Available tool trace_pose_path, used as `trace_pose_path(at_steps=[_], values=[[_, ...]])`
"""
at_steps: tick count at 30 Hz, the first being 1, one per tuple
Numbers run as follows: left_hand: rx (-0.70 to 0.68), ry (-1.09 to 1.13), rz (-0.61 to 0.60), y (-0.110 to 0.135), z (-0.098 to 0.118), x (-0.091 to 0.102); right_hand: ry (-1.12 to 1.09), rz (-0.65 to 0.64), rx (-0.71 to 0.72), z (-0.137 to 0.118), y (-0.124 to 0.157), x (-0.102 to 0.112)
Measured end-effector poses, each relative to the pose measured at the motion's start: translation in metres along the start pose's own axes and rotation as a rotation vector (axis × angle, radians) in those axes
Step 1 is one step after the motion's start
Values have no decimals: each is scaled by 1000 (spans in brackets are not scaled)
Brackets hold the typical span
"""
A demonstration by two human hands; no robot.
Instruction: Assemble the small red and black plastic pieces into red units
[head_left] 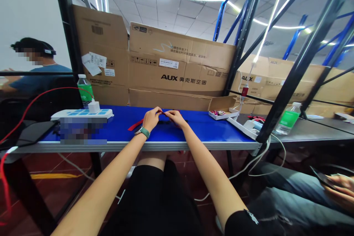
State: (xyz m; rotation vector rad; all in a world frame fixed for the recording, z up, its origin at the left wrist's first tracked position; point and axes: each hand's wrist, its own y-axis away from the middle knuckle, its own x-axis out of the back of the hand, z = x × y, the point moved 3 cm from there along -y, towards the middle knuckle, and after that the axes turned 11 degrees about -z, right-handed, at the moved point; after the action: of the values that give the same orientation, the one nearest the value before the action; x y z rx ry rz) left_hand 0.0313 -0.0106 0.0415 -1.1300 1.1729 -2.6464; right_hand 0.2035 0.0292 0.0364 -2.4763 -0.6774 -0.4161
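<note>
Both hands meet over the middle of the blue tabletop (118,127), pinching a red ribbon-like strip (135,125). My left hand (152,118), with a green-banded watch on its wrist, has its fingertips closed on the strip. One end of the strip trails to the left and down toward the table. My right hand (176,117) is closed on the strip just to the right of the left fingertips. A dark thin item (165,121) lies under the hands, mostly hidden, and I cannot make out its kind.
A white power strip (109,113) with a plugged-in charger (93,107) lies at the left, beside a green-labelled bottle (84,92). An open small carton (218,115) stands at the back right. Cardboard panels (177,59) wall the back. A person holding a phone (322,177) sits at the right.
</note>
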Motion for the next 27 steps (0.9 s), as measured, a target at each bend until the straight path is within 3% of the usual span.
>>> trace_pose_path(at_steps=[3,8,11,13,17,20,22,24,27], values=[[83,-47,187,1,-3,10,-12,-4,-29,1,-1,3],[331,-36,719,11,-22,34,-134,60,-70,7,0,11],[359,-17,793,12,-27,36,-182,145,-69,9,1,13],[337,-37,727,10,-26,32,-229,189,-47,9,1,13],[264,-82,478,5,-19,19,-438,307,120,4,-1,16],[13,24,225,2,-5,8,-660,424,224,0,2,26],[-198,108,-10,2,8,1,-789,478,218,0,5,33],[-318,155,-193,5,18,-4,-876,486,185,0,7,37],[-284,192,-194,7,19,-3,-910,430,147,-1,7,36]])
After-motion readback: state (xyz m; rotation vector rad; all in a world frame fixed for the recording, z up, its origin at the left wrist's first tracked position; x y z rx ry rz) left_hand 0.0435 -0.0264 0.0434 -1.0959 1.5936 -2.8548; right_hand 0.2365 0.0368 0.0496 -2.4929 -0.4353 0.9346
